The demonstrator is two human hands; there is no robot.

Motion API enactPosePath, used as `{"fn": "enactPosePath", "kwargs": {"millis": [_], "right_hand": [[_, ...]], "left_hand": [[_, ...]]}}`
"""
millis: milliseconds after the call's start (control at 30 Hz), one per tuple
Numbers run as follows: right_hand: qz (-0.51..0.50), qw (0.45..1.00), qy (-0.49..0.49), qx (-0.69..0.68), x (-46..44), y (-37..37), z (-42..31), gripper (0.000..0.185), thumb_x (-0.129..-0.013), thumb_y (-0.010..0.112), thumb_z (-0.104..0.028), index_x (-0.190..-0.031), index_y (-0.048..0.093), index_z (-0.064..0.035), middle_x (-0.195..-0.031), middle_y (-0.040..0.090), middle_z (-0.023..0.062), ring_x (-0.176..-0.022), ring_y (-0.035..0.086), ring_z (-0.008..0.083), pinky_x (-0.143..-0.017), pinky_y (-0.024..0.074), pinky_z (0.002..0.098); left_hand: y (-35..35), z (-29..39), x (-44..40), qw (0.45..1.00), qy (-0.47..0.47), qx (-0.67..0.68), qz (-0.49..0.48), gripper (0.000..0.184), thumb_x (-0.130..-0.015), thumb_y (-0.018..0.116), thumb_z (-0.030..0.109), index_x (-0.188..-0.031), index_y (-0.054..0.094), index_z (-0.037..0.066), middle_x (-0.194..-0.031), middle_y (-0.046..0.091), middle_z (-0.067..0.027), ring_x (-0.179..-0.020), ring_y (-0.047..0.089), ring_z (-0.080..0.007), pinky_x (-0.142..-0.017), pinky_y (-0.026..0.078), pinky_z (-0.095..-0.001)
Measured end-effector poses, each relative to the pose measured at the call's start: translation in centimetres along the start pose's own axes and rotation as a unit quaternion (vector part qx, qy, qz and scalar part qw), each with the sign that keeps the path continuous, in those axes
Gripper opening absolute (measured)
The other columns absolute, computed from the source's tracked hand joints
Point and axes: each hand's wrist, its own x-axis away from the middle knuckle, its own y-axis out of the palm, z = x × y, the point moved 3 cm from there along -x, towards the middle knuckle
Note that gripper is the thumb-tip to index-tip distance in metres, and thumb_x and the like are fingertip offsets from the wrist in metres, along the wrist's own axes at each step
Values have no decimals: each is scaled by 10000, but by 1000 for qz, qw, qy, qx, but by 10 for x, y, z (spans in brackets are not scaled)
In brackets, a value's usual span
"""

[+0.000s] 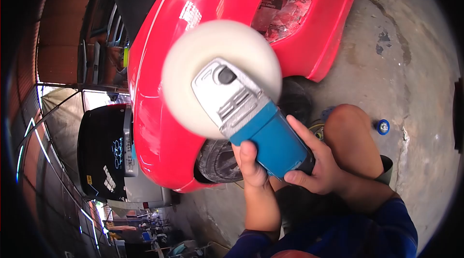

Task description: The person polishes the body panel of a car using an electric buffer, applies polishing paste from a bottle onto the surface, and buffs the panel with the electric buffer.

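A teal and silver power polisher (268, 135) with a round white buffing pad (181, 96) is held in both hands. My left hand (251, 167) cups the lower left side of its body, thumb up along the edge and the other fingers hidden beneath. Around the rear end of the housing, my right hand (321, 166) is closed, with the index finger along the far side. The pad overlaps a glossy red car body panel (159, 127); whether they touch cannot be made out.
A headlight opening (282, 9) is covered with plastic and paper. Below the panel is a tyre (220, 161). My bent knee (353, 139) is at the right, near a small blue round object (383, 127) on the concrete floor (386, 64). Another vehicle (104, 151) stands at the left.
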Motion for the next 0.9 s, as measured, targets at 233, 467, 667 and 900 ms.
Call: {"fn": "enactPosePath", "kwargs": {"millis": [233, 467, 667, 900], "right_hand": [[65, 997, -17, -43, 0, 3, -2, 988, -927, 817, -222, -1647, 224, 102, -1535, 492, 250, -1425, 503, 297, -1196, 369, 390], [37, 999, -10, -2, 13, 12, 9, 985, -906, 829, -215, -1645, 252, 87, -1504, 506, 255, -1390, 530, 313, -1169, 400, 405], [7, 999, -17, 33, 21, 28, 15, 987, -893, 847, -224, -1642, 277, 76, -1499, 508, 261, -1379, 541, 333, -1153, 419, 419], [-25, 999, -17, 45, 33, 45, 27, 973, -875, 869, -244, -1630, 333, 53, -1523, 497, 274, -1390, 544, 367, -1153, 434, 436]], "left_hand": [[24, 25, -21, 993, 2, -118, -27, 723, -884, 775, 279, -1449, 484, -65, -1279, 662, -178, -1134, 664, -254, -1026, 521, -395], [9, 25, -10, 994, -3, -108, -16, 753, -818, 787, 290, -1424, 533, -76, -1267, 678, -183, -1130, 669, -262, -1010, 526, -380], [-19, 26, 15, 988, 15, -153, 33, 847, -826, 774, 428, -1448, 517, -87, -1252, 680, -241, -1084, 702, -322, -953, 576, -404], [-44, 27, 49, 990, -5, -109, 90, 885, -768, 812, 385, -1449, 516, -95, -1304, 671, -232, -1161, 678, -321, -1021, 536, -417]]}}
